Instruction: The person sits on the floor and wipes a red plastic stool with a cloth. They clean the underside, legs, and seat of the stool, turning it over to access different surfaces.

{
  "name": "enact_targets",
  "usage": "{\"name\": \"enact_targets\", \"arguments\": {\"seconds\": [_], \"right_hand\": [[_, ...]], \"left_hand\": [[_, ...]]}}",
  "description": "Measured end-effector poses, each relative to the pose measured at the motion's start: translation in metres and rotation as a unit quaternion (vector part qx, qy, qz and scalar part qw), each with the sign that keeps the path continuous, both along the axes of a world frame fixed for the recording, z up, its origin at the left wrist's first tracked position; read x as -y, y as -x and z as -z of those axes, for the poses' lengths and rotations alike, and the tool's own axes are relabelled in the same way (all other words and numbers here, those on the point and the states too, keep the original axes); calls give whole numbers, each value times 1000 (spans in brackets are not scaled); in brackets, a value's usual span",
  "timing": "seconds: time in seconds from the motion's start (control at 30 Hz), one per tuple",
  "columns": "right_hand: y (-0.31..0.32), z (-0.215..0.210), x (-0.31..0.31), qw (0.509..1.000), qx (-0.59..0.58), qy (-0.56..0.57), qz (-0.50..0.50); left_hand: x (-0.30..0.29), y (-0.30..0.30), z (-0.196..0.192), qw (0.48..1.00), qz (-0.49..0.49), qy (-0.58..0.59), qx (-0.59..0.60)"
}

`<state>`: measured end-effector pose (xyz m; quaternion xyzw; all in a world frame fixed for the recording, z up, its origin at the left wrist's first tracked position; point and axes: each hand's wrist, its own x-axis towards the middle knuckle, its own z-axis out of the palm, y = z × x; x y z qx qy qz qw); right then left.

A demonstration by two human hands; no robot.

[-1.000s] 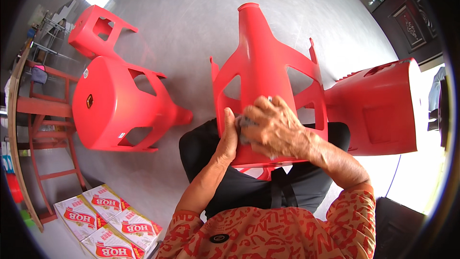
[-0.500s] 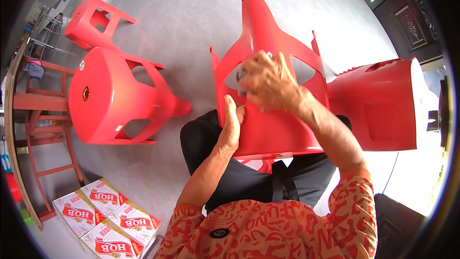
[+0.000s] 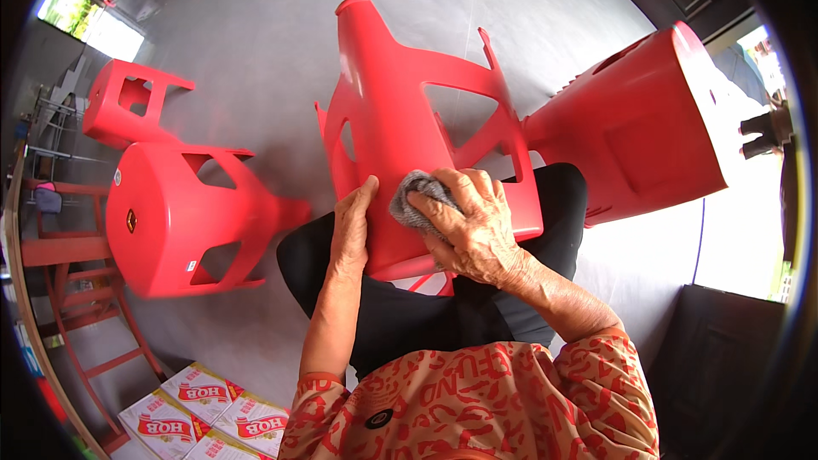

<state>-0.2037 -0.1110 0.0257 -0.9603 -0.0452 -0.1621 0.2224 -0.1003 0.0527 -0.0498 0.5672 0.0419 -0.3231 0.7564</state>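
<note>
A red plastic stool [image 3: 388, 119] lies on its side across my lap, its legs pointing away from me. My left hand [image 3: 350, 226] holds the stool's left side near the seat end, thumb up along the edge. My right hand [image 3: 477, 226] is closed round a bunched grey cloth [image 3: 412, 202] and presses it on the stool's upper side, close to the seat end. Part of the cloth is hidden under my fingers.
Two more red stools lie on the floor at left, a large one [image 3: 158, 217] and a smaller-looking one [image 3: 111, 106] behind it. A red stool or chair [image 3: 630, 128] lies at right. Beside a reddish wooden rack [image 3: 64, 251] are white-and-red cartons [image 3: 162, 426]. A dark panel [image 3: 716, 366] stands lower right.
My right hand has drawn the cloth back from near the legs toward the seat end. The stool has rolled, and its legs now point further left. The whole view has shifted.
</note>
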Motion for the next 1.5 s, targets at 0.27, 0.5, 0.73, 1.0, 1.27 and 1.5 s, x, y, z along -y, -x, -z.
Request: {"name": "enact_targets", "arguments": {"seconds": [0.27,0.5,0.73,1.0,1.27,1.5], "right_hand": [[36,45,55,984,0,-57,170],[49,80,90,947,-25,-147,286],[67,53,61,979,11,-110,169],[34,88,110,994,11,-37,105],[-47,127,163,979,20,-143,144],[-52,123,161,973,3,-160,167]], "left_hand": [[2,0,0,999,-14,-35,0],[8,0,-2,999,-8,-30,16],[5,0,-2,999,-31,-12,-3],[4,-1,7,999,-15,-25,25],[4,-3,9,998,-28,-49,25],[3,-2,11,998,-27,-45,36]]}}
